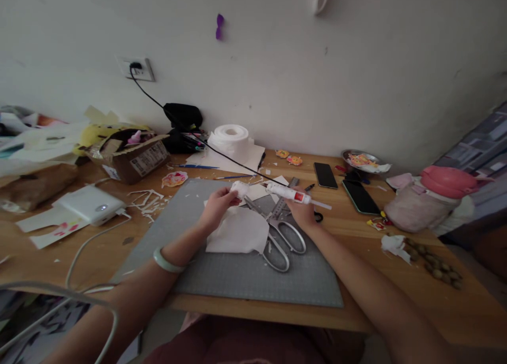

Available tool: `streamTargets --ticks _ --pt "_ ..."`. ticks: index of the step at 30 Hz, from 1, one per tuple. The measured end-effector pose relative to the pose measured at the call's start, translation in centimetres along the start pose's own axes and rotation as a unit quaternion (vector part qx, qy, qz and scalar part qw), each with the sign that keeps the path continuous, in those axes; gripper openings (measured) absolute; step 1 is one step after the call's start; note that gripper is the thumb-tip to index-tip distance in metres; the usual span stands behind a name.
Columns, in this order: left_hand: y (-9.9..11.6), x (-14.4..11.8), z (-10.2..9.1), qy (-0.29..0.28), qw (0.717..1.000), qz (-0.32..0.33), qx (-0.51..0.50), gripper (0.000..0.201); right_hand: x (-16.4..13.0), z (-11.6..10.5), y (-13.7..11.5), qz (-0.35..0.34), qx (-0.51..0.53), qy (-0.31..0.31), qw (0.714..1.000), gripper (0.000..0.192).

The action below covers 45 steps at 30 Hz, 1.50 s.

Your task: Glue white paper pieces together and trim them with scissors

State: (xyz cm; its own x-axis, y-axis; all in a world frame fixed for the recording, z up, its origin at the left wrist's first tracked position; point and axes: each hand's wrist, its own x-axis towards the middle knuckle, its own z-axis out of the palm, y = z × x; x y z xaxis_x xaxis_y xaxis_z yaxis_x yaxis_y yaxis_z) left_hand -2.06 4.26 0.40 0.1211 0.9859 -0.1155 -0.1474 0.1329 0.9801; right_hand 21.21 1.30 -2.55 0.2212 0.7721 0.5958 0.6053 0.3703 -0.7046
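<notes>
My left hand (220, 206) pinches a small white piece (240, 189), perhaps folded paper or tissue, above the cutting mat. In my right hand (301, 212) is a white hot glue gun (285, 192), its nozzle pointing left toward the white piece. A clear glue stick (320, 204) sticks out of its back end, and a black cord runs from it toward the wall. Between my forearms a white sheet (237, 233) lies on the grey cutting mat (253, 279). Large scissors (285, 248) with grey handles rest partly on that sheet, beside a metal ruler (279, 205).
A paper roll (229, 138) stands at the back, right of an open cardboard box (130, 155). A white power bank (93, 204) and paper scraps lie left. Two phones (325, 175), a metal bowl (362, 160) and a pink-lidded jug (420, 203) are right. The cord crosses from the wall socket (137, 68).
</notes>
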Motion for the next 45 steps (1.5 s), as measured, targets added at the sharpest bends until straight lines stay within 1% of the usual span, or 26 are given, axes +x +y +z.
streamTargets --ticks 3,4,6,9,13,15,18,20,23,29,32,39,45 --pt "0.1 -0.14 0.11 -0.004 1.0 -0.01 -0.007 0.019 0.35 0.2 -0.15 0.081 0.074 0.054 0.992 0.028" --pt "0.13 -0.2 0.14 -0.01 1.0 -0.012 -0.006 0.019 0.44 0.22 -0.26 0.097 0.089 0.065 0.989 0.031" --pt "0.2 -0.36 0.22 -0.025 1.0 -0.011 -0.002 0.019 0.53 0.21 -0.52 0.107 0.103 0.064 0.987 0.034" --pt "0.26 -0.59 0.32 -0.038 0.999 -0.007 0.0 0.02 0.39 0.25 -0.75 0.076 0.095 0.026 0.992 0.032" --pt "0.18 -0.63 0.33 -0.036 0.999 -0.002 0.0 0.021 0.02 0.43 -0.51 0.024 0.044 -0.015 0.999 0.024" --pt "0.09 -0.57 0.3 -0.034 0.999 0.002 0.003 0.021 -0.11 0.48 -0.25 0.022 0.01 -0.028 0.999 0.02" --pt "0.0 -0.52 0.27 -0.037 0.999 0.004 0.019 0.021 -0.18 0.49 0.04 0.046 -0.032 -0.044 0.997 0.018" --pt "-0.02 -0.53 0.25 -0.038 0.999 0.007 0.032 0.021 -0.18 0.49 0.09 0.053 -0.044 -0.061 0.996 0.018" --pt "-0.07 -0.51 0.22 -0.038 0.998 0.015 0.046 0.022 -0.18 0.5 0.02 0.045 -0.053 -0.08 0.994 0.018" --pt "-0.28 -0.31 0.11 -0.034 0.996 0.022 0.08 0.024 -0.2 0.49 0.02 0.038 -0.071 -0.088 0.993 0.014" --pt "-0.3 -0.28 0.1 -0.038 0.996 0.018 0.074 0.023 -0.19 0.41 0.0 0.051 -0.078 -0.095 0.991 0.013" --pt "-0.27 -0.34 0.1 -0.047 0.997 0.022 0.052 0.023 -0.13 0.3 -0.31 0.064 -0.084 -0.089 0.99 0.015" --pt "-0.29 -0.37 0.16 -0.052 0.996 0.033 0.058 0.022 -0.21 0.36 -0.2 0.052 -0.072 -0.091 0.992 0.014"
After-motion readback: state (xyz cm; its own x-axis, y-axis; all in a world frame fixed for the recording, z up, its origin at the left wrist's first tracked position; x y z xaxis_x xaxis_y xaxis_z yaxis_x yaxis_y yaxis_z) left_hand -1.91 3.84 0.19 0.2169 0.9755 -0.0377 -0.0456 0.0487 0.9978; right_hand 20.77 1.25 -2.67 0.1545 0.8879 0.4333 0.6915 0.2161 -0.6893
